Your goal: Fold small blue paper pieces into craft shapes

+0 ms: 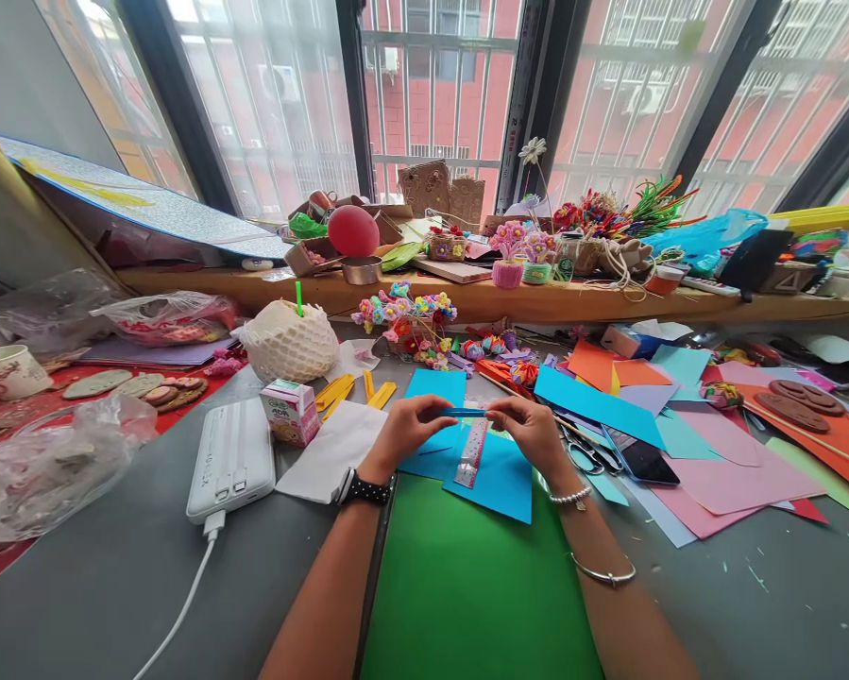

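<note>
Between my two hands runs a narrow folded strip of blue paper [465, 413], held level above the work surface. My left hand [418, 427] pinches its left end, and my right hand [525, 430] pinches the other end. Below the strip lie blue paper sheets [509, 491], partly overlapping. A clear ruler [470, 455] with a pink pattern rests on them. The sheets overlap the far end of a green mat [473, 576]. Scissors [585, 453] and a phone [643, 460] lie just right of my right hand.
Left of my hands are a white power bank [231, 458] with a cable, a small pink box [289, 413], yellow paper strips [335, 392] and white paper [325, 463]. Coloured paper [736, 463] spreads to the right. Crochet flowers [406, 316] stand before a cluttered wooden ledge [275, 291].
</note>
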Motion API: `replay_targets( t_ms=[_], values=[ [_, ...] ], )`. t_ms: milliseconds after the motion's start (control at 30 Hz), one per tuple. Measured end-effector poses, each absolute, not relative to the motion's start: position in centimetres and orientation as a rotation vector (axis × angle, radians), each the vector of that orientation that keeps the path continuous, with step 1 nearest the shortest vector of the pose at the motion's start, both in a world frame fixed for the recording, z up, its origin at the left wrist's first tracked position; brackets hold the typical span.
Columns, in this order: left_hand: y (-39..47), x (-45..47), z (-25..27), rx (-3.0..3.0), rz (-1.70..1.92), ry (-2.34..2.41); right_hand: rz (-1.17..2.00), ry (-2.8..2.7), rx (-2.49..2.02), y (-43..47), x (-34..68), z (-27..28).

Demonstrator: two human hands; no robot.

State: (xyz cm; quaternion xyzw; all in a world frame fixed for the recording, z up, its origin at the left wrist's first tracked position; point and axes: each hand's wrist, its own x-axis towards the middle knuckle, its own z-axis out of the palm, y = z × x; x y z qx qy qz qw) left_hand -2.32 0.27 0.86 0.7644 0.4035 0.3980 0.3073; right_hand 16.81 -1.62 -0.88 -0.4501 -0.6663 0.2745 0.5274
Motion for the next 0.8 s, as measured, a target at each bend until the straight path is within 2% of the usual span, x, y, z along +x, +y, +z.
replay_targets(
  t_ms=[500,800],
  values=[
    [-0.1,-0.9,0.1,2.199,0.876,1.018,0.347,-1.914,-1.028,-2.2,15.5,-0.5],
    [0.0,-1.5,0.6,2.029,0.906,1.119,0.597,-1.737,-1.049,-1.7,16.6,-0.8]
  ],
)
